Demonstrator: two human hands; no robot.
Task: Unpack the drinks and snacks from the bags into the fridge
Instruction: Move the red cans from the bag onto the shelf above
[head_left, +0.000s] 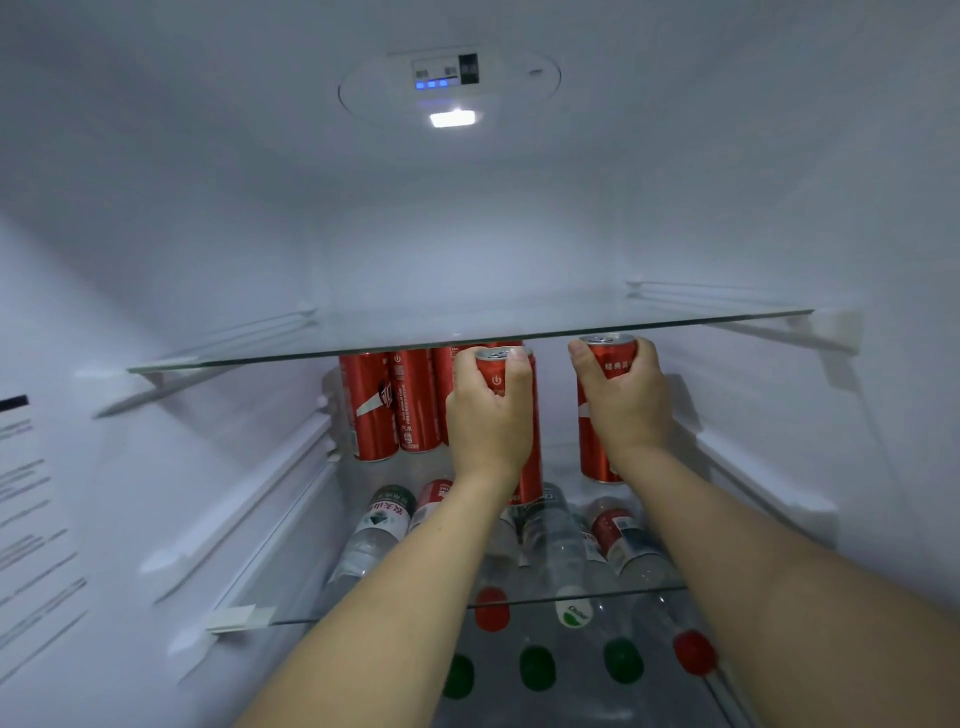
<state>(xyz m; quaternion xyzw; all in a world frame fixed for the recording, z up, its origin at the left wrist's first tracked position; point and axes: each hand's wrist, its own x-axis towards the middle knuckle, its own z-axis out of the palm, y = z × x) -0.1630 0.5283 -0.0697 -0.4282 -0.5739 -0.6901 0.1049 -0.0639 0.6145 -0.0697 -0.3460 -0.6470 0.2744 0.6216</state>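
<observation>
From the head camera, both arms reach into a white fridge interior lit by a small ceiling lamp. The left hand has its fingers wrapped round a tall slim red drink can, held upright with its silver top just under the front edge of the upper clear glass shelf. The right hand grasps a second slim red can the same way, thumb on the can's left side, to the right of the first and apart from it. Both cans are over the middle glass shelf; whether their bases touch it cannot be told.

Far left on that middle shelf stands a row of upright red cans, close together, near the back wall. Below the glass, clear plastic water bottles lie on their sides with their red and green caps pointing near. A printed label is stuck to the left wall.
</observation>
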